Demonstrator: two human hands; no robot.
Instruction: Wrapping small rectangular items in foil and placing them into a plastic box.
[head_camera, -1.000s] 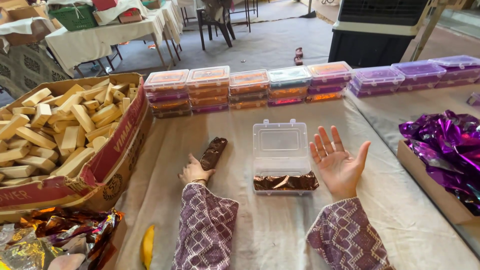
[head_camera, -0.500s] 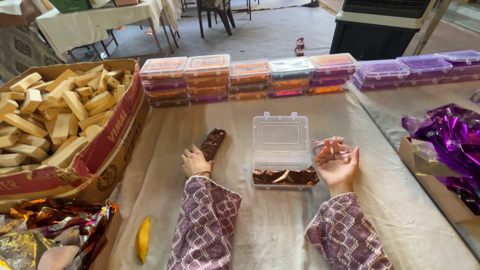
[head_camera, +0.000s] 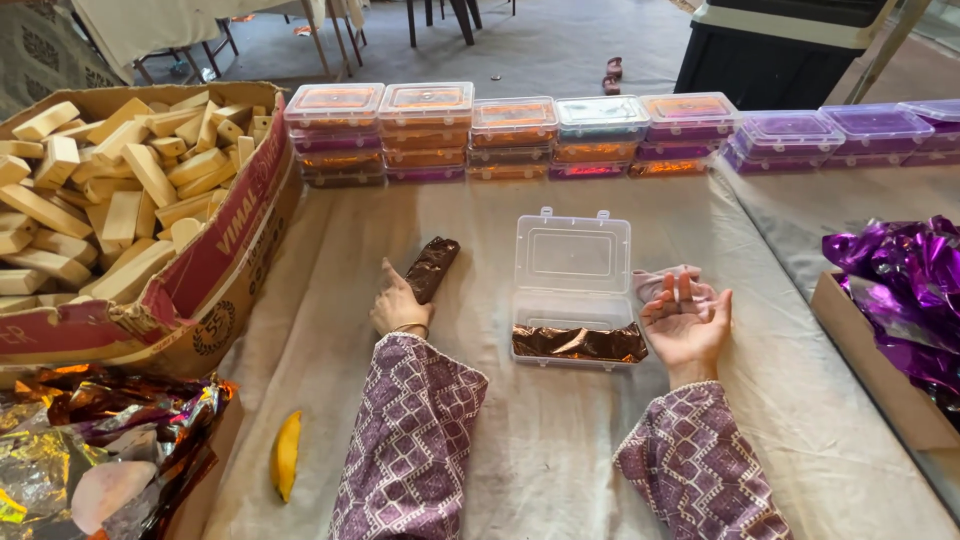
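1. we see a clear plastic box (head_camera: 573, 290) lying open on the cloth-covered table (head_camera: 560, 450), its hinged lid (head_camera: 572, 252) tipped back; one brown foil-wrapped bar (head_camera: 579, 344) lies along the near wall inside it.
2. to the left, a big cardboard carton (head_camera: 210, 255) is heaped with pale wooden blocks (head_camera: 110, 190).
3. along the far edge of the table we see stacks of shut clear boxes (head_camera: 430, 130) showing orange and purple fillings, and beyond them more with purple lids (head_camera: 830, 135).
4. at the right edge, a second cardboard box (head_camera: 870, 360) holds crumpled purple foil (head_camera: 900, 280).
5. at the lower left lies a heap of shiny crumpled foil (head_camera: 90, 440), and near it a small yellow piece (head_camera: 286, 455) rests on the cloth.
6. a second wrapped bar (head_camera: 432, 268) lies on the cloth just left of the open box; it is long, dark brown and glossy, set at a slant.
7. our left hand (head_camera: 398, 305) rests knuckles-up on the cloth, fingers loosely curled, gripping nothing, and touches the near end of that bar.
8. our right hand (head_camera: 685, 315) rests palm-up just right of the open box, fingers curled in towards the palm; we cannot tell whether it holds anything.
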